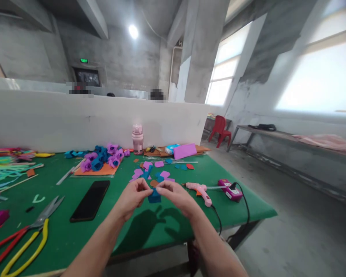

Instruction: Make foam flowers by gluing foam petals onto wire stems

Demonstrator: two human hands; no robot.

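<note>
Between my two hands hangs a small blue piece of craft paper or felt (155,197), a little above the green table. My left hand (134,197) pinches its upper left edge between thumb and finger. The fingertips of my right hand (174,195) are closed on its upper right side. Just beyond my hands lie loose purple petal-shaped pieces (159,164), a brown piece (153,183) and a blue strip (148,172). To the right of my right hand rests a pink hot glue gun (200,191) with its cord trailing off the table edge.
A black phone (90,201) and open scissors (40,227) lie left. Purple and blue flowers (102,157) sit on an orange sheet. A pink bottle (137,139) stands by the white partition (103,119). A purple power strip (230,190) is near the right edge.
</note>
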